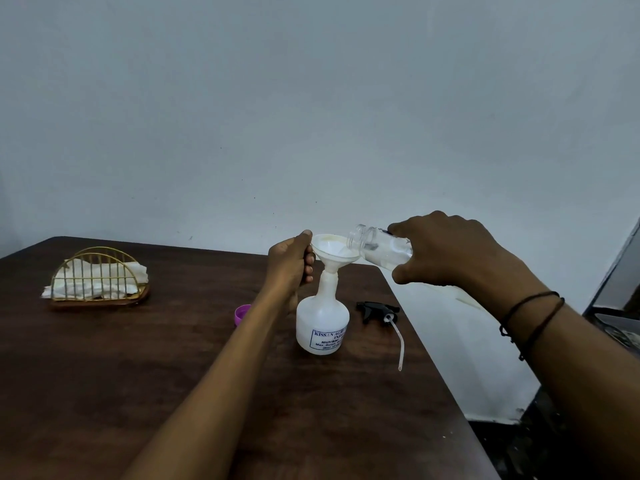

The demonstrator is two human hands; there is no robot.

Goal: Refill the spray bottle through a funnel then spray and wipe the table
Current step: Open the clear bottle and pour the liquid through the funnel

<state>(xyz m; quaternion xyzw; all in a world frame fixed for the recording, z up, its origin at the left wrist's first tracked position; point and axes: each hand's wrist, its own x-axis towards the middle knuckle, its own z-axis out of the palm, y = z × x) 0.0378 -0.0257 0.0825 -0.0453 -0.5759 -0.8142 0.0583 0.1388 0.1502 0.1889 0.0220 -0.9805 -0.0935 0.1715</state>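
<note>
Both hands are busy: left hand (289, 263) pinches the white plastic funnel (333, 250) steady in the white spray bottle (322, 323), right hand (446, 252) grips the tilted clear bottle (381, 247); pour slowly.

Dark brown wood-grain table (138, 393), seen from the person's head, its far edge against a pale wall and its right edge running diagonally toward the viewer. Standing upright on the table near the right edge was a white plastic spray bottle (322, 327) bearing a blue printed label. Just to its right lay a black trigger sprayer head (375, 310) on its side, its pale dip tube (400, 344) trailing toward the viewer. Left of the bottle a purple cap (241, 314) rested, partly hidden by a forearm. At far left sat a gold wire napkin holder (98, 277) containing white napkins (86, 289).
</note>
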